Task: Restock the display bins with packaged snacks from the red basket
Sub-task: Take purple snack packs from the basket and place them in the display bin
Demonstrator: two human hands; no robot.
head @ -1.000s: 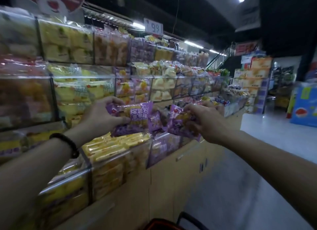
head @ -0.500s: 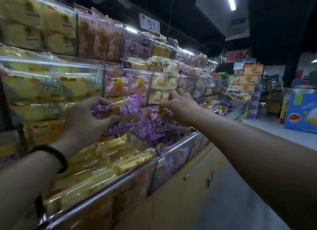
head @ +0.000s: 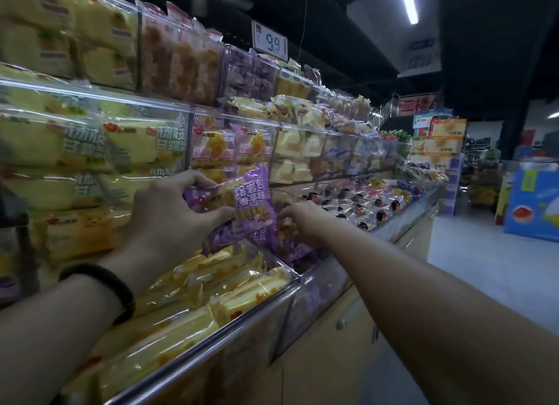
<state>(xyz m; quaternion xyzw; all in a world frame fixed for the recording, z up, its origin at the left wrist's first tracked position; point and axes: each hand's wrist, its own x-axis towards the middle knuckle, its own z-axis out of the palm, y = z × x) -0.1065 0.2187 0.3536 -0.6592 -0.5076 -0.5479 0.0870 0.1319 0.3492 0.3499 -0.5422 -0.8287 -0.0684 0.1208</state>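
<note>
My left hand (head: 169,211) grips a purple snack packet (head: 248,202) with white characters and holds it upright above the bins. My right hand (head: 302,220) reaches down into the clear bin of purple packets (head: 299,250), its fingers among the packets; whether it holds one is hidden. That bin's clear front wall (head: 320,292) stands below my right forearm. The red basket is out of view.
A bin of yellow cake packets (head: 230,286) lies to the left of the purple one. Clear bins of yellow and orange snacks (head: 99,144) rise in tiers behind. A 9.9 price sign (head: 270,45) hangs above. The aisle floor (head: 490,271) runs along the right.
My right hand has gone lower and deeper into the purple bin. My left hand with its packet has moved closer to that bin. The camera has come nearer the shelves.
</note>
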